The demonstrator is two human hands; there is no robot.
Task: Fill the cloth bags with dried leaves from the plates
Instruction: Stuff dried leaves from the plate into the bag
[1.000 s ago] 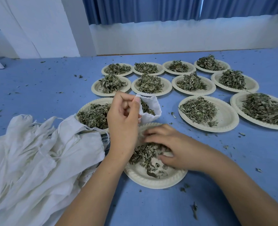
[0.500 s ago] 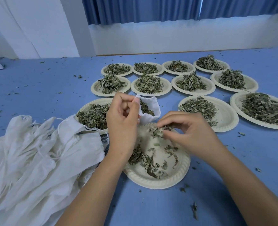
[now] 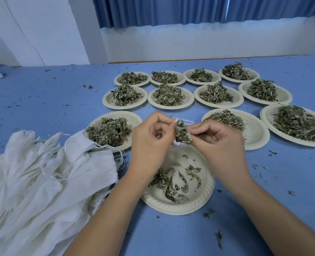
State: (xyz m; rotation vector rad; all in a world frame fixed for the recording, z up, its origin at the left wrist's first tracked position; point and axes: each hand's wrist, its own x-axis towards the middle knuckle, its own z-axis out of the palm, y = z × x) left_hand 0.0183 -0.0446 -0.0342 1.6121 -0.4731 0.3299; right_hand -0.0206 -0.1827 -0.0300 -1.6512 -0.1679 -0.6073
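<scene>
My left hand (image 3: 151,143) pinches the rim of a small white cloth bag (image 3: 177,143), mostly hidden behind both hands. My right hand (image 3: 219,145) holds a clump of dried leaves (image 3: 182,133) at the bag's mouth. Both hands hover above the near plate (image 3: 204,198), which holds only a thin scatter of leaves. A pile of white cloth bags (image 3: 42,182) lies at the left.
Several plates heaped with dried leaves stand in rows beyond the hands, among them one at the left (image 3: 132,119) and one at the right (image 3: 258,133). Leaf crumbs dot the blue table (image 3: 42,100). A white wall and blue curtains close the far side.
My right hand scooped leaves off the near plate, lifted them and brought them left to the bag's mouth. The plate now holds far fewer leaves. My left hand kept hold of the bag.
</scene>
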